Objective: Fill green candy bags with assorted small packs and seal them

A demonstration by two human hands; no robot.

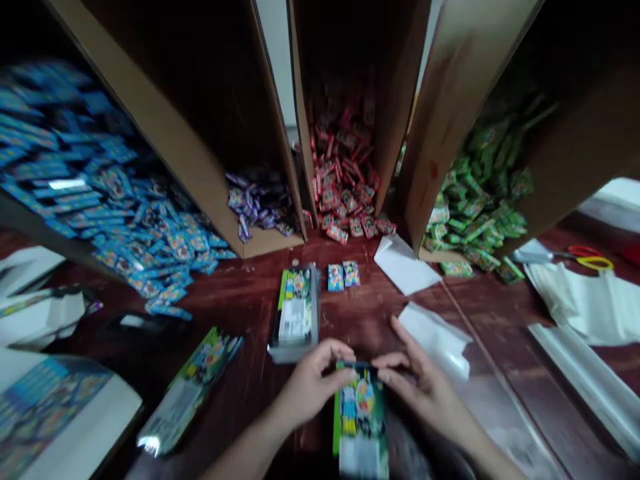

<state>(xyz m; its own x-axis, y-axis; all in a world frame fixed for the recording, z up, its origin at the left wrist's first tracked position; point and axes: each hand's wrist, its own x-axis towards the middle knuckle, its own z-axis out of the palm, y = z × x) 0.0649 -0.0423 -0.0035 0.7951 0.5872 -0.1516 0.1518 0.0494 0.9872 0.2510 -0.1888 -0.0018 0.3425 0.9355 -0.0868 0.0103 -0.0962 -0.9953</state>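
The pack [363, 420] runs 12 to 6 o'clock between the left grip [320, 380], pinching its 11 o'clock corner, and the equally near right grip [423, 383], part-curled at 1 o'clock, holding or merely touching, too blurred to tell.

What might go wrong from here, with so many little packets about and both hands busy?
Blue packets spill in a loose heap onto the table; a knock might scatter more.

The left hand and right hand both grip the top end of a green-and-black pack; a hard pull could crease or tear it.

A white sheet lies close beside the right hand, which might brush it aside.
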